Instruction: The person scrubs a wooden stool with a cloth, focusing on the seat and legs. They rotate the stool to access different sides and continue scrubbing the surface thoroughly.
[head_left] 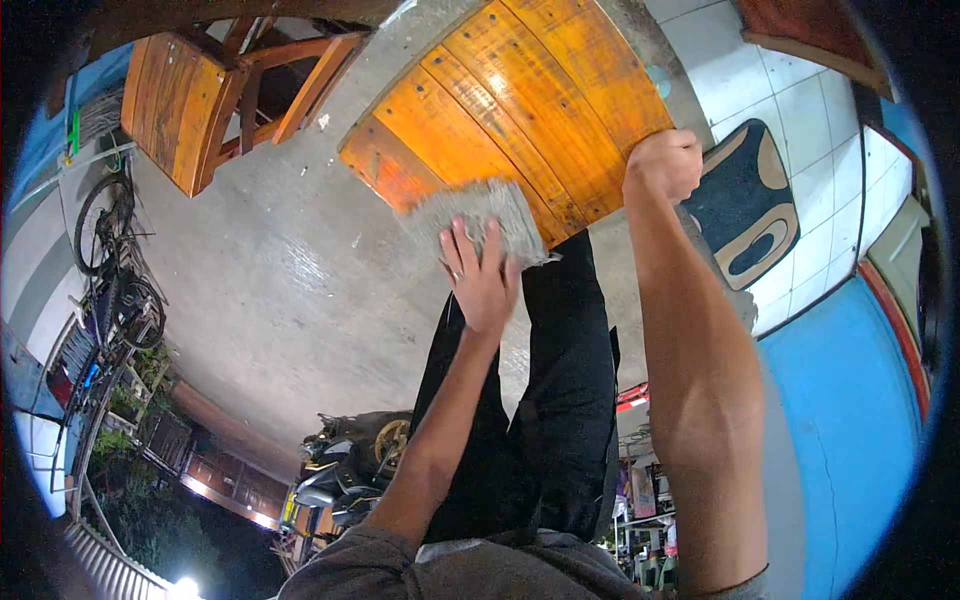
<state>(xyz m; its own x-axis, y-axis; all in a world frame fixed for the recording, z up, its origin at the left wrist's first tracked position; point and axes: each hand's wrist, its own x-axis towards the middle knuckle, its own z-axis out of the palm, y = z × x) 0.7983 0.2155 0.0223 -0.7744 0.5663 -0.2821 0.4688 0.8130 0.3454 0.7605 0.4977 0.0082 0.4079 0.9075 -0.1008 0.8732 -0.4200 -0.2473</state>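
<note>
An orange-brown varnished wooden slatted tabletop [540, 90] stands in front of me, its surface scuffed and dotted with dark screw holes. Over its near left edge lies a shaggy grey cloth [430, 212], partly hanging off the wood. Spread and nearly flat, the fingers of my left hand [480, 270] press on the cloth. My right hand [665, 163] is closed around the tabletop's right edge near the corner; the fingertips are hidden.
A matching wooden chair or stool [185, 105] stands at the far left. A dark, tan-patterned mat [745, 205] lies on white tiles at the right. Bicycles [115, 260] line the left side, and a motorcycle [350, 460] is at the lower left. A blue wall [850, 400] rises at the right.
</note>
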